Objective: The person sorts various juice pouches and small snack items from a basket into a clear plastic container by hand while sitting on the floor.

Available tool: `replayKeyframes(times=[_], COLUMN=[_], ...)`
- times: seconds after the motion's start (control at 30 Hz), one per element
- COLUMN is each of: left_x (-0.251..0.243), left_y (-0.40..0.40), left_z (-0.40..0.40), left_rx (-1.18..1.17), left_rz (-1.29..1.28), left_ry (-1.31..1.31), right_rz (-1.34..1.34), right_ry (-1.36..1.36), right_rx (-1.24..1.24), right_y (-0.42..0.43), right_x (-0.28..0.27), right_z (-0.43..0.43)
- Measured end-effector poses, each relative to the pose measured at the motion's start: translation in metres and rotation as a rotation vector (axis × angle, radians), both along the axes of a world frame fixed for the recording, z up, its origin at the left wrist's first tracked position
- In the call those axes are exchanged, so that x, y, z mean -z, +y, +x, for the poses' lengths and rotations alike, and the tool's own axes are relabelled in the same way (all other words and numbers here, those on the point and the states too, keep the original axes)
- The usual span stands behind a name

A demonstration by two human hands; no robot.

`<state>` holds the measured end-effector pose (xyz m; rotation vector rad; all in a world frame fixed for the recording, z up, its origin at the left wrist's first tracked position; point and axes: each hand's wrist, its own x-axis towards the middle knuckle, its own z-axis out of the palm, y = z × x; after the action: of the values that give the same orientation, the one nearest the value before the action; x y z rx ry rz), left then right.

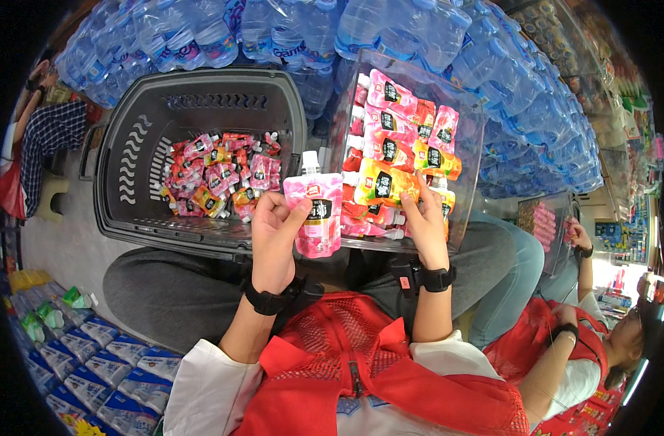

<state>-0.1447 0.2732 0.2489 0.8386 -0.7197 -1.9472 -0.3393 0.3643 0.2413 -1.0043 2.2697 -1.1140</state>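
My left hand (pixel 277 231) holds a pink spouted jelly pouch (pixel 320 218) upright between thumb and fingers, its white cap at the top. My right hand (pixel 425 218) has its thumb and fingers on an orange-yellow spouted pouch (pixel 383 182) lying in a clear plastic bin (pixel 471 201); whether it grips the pouch cannot be told. Pink, red and yellow pouches lie in rows in this bin, most with spouts to the left. On the left stands a black plastic basket (pixel 201 79) with a loose heap of similar pouches (pixel 220 174) at its bottom.
Shrink-wrapped water bottles (pixel 288 32) are stacked behind both containers. Blue-and-white packets (pixel 111 368) lie at the lower left. A co-worker in a red vest (pixel 533 332) sits at the right beside another clear bin (pixel 552 234). Another person's checked clothing (pixel 54 141) shows at the far left.
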Motion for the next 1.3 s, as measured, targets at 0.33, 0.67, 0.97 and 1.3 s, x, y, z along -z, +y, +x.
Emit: replayKeyframes(times=[0.33,0.67,0.97,1.3], left_x=[-0.004,-0.007,-0.002,-0.012], left_y=[0.004,0.013,0.013,0.020], left_z=[-0.008,-0.013,-0.012,-0.013], left_rx=[0.024,0.075,0.082,0.204], left_rz=[0.005,-0.029,-0.070,-0.126], left_ry=[-0.014,-0.058,-0.069,-0.068], right_rz=[-0.046,-0.145,-0.078,-0.215], right_ry=[-0.199,-0.320,-0.204,-0.395], right_rx=[0.046,0.030,-0.003,-0.220], right_y=[0.010,0.016,0.016,0.018], right_x=[0.002,-0.002,0.002,-0.032], right_z=[-0.004,-0.002,-0.001,0.024])
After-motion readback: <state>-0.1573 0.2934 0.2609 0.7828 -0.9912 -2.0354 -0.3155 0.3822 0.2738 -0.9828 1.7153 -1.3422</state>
